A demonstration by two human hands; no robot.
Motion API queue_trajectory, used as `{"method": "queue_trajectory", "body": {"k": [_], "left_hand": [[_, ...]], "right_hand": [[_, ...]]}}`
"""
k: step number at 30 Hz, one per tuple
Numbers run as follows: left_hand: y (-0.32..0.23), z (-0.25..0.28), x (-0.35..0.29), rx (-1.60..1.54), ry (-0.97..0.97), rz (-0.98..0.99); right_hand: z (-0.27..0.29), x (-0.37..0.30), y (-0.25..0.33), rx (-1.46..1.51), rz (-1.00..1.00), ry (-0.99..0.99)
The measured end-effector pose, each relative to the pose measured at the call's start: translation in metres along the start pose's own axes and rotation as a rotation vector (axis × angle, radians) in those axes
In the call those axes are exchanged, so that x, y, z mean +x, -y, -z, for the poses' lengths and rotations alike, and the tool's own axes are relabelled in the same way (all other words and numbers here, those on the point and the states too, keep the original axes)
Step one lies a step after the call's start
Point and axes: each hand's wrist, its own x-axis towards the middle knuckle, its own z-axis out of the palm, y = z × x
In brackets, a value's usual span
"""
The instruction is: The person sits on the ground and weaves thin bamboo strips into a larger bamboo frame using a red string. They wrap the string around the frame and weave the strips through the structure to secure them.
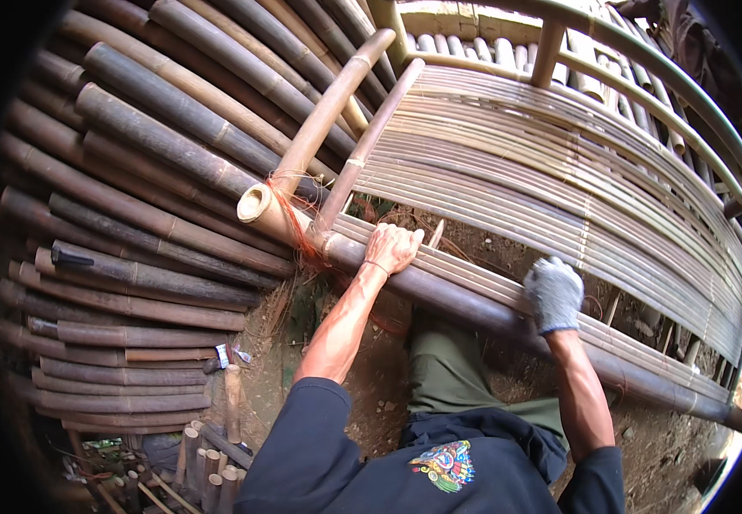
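A bamboo bench frame with a seat of long thin slats (508, 163) stretches across the right side. Along its thick front pole (456, 307) lie a few separate bamboo slats (473, 276), with a gap between them and the rest of the seat. My left hand (394, 248), bare, is closed over these front slats near the bench's left end. Farther right, my right hand (554, 293), in a grey glove, curls in a fist over the same slats. Its fingertips are hidden. Orange twine (302, 231) hangs at the left corner joint, beside a cut pole end.
Dark bamboo poles (165, 146) are stacked along the left, with a black-handled tool (80, 257) lying on them. Short bamboo pieces (208, 463) stand at lower left. The bench's curved back rail (688, 86) rises at the upper right. Bare earth (362, 385) shows below me.
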Motion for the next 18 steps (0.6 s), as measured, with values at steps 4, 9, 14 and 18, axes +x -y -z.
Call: {"method": "queue_trajectory", "body": {"k": [4,9,14,18], "left_hand": [[-0.002,0.010,0.007,0.022,0.183,0.080],[-0.015,0.018,0.038,-0.214,0.320,0.055],[-0.022,0.039,0.045,-0.231,0.440,0.146],[-0.040,0.061,-0.010,-0.167,-0.099,-0.057]], "right_hand": [[-0.044,0.042,0.072,0.181,-0.024,0.340],[-0.146,0.103,0.099,0.320,0.723,0.540],[-0.132,0.105,0.080,0.507,0.851,0.471],[-0.053,0.064,0.095,0.549,0.101,0.314]]}}
